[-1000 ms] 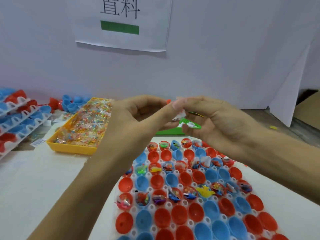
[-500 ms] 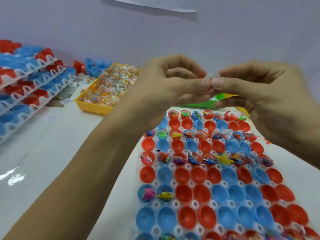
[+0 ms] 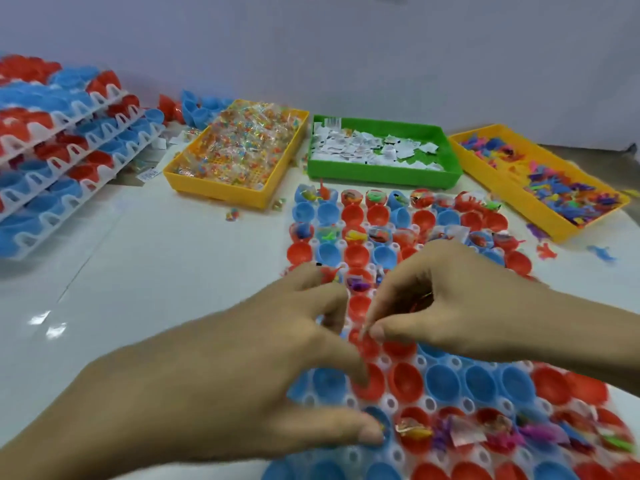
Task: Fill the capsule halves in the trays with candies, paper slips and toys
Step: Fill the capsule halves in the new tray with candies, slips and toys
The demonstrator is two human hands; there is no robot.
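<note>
Red, blue capsule halves (image 3: 405, 381) in tray – hands above, right hand (image 3: 446, 299) pinching

Both forearms are bare, with no sleeves in view; the left hand (image 3: 263, 362) and right hand (image 3: 446, 299) are ungloved.

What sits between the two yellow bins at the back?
The green tray of paper slips lies between the candy bin and the toy bin, as seen in the head view.
</note>
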